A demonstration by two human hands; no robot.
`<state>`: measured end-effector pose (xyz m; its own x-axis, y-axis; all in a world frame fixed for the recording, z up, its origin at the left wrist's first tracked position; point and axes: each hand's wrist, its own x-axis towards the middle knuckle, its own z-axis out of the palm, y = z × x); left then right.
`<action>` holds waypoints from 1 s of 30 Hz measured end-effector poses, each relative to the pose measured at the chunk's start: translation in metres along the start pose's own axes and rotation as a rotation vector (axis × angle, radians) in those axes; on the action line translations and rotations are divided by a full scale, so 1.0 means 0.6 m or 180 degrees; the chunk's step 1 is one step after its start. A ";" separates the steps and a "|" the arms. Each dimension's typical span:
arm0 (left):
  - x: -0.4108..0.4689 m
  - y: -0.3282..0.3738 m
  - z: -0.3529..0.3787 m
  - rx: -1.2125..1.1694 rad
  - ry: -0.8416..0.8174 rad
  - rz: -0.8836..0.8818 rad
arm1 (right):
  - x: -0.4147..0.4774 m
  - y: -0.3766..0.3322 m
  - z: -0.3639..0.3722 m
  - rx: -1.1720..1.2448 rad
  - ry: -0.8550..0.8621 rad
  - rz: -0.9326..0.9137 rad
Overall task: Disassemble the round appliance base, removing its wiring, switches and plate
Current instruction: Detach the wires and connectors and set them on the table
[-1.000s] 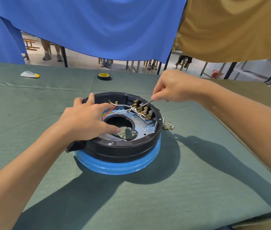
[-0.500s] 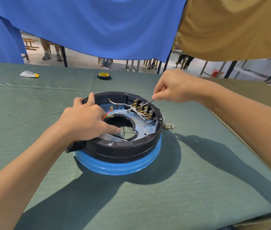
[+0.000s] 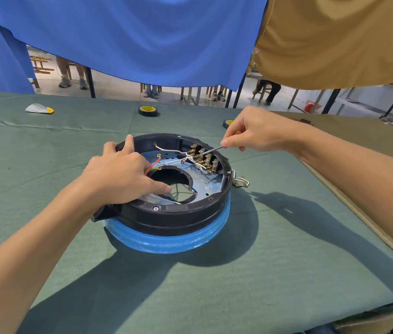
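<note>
Inside black base (image 3: 173,213), white wires (image 3: 172,149) lie loose.

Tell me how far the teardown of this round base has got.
Done: one wire piece lies off on the green cloth, and some white wires have free ends. In hand: the right hand pinches a thin metal tool at the switches, while the left hand holds the black base. Left: switches, remaining wiring, metal plate.
</note>
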<state>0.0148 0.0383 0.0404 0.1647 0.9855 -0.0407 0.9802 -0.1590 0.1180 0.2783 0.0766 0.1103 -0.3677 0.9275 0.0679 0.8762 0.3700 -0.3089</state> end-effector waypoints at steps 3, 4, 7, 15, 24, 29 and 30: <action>-0.001 0.001 0.000 -0.0005 0.0008 0.0002 | -0.002 0.006 0.004 0.0326 -0.0020 0.0089; -0.001 0.001 0.000 0.0000 0.0012 0.0004 | -0.003 0.008 0.007 0.0615 -0.0085 0.0262; 0.000 0.001 0.002 0.0020 0.0023 0.0007 | -0.003 0.010 0.014 0.1157 -0.0221 0.0681; 0.002 -0.001 0.003 0.0019 0.0045 0.0005 | -0.001 -0.022 0.004 -0.0491 0.0008 -0.0011; 0.001 0.001 0.003 -0.0023 0.0057 -0.0001 | 0.002 -0.028 0.006 0.1010 -0.0217 0.1101; 0.001 0.000 0.003 -0.0017 0.0061 0.0021 | -0.002 -0.036 0.018 0.1567 -0.0475 0.1374; 0.001 -0.001 0.003 -0.0011 0.0058 0.0023 | -0.001 -0.039 0.018 0.1438 -0.0421 0.1321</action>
<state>0.0147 0.0388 0.0384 0.1696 0.9853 -0.0216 0.9786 -0.1658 0.1217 0.2548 0.0667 0.1075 -0.0859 0.9637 -0.2529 0.7467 -0.1057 -0.6567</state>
